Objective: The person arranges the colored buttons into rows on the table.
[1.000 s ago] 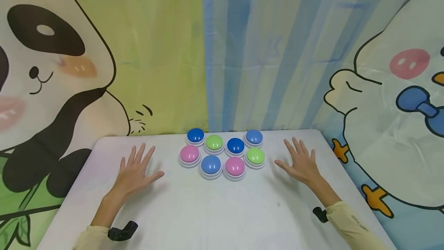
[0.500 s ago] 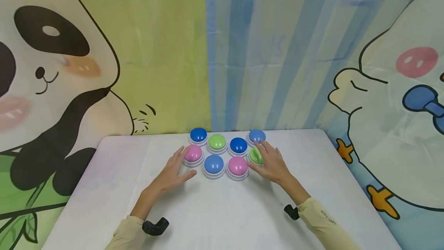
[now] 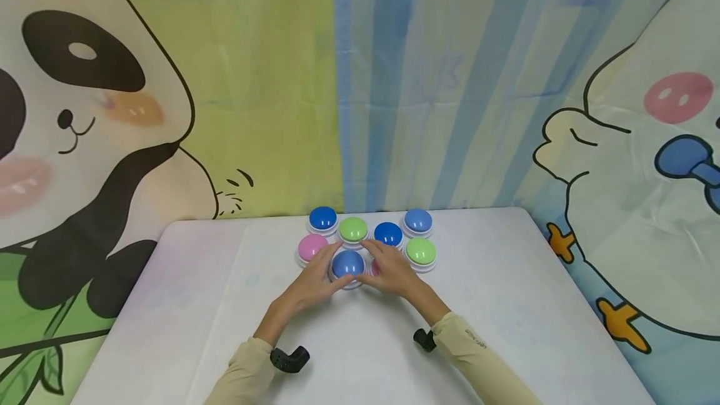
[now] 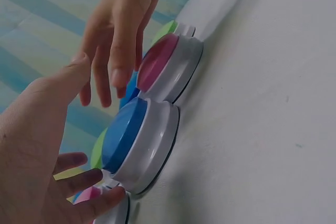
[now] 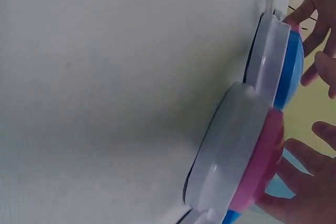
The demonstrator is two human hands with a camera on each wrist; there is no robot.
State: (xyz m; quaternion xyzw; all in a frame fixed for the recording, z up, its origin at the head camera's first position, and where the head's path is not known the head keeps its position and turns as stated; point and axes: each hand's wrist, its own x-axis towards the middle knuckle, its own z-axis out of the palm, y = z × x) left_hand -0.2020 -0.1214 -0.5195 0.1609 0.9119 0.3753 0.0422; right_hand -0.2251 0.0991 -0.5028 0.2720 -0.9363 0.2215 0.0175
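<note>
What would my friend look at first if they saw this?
Probably the big cartoon panda on the left of the backdrop. Then the shiny pink, green and blue buttons near the far edge of the table, the front blue one between the left hand and right hand.

Head cam looks forward and down from up high, far enough off to fit the buttons point(image 3: 353, 230) and most of the table point(image 3: 506, 280). Left wrist cam's way closer, low and tipped sideways, peering past the left hand point(image 4: 31, 135) at the right hand point(image 4: 122, 30). Right wrist one's just as near and tilted but looks back the other way, and both share the front blue button point(image 4: 125, 136) and pink button point(image 5: 262, 161).
</note>
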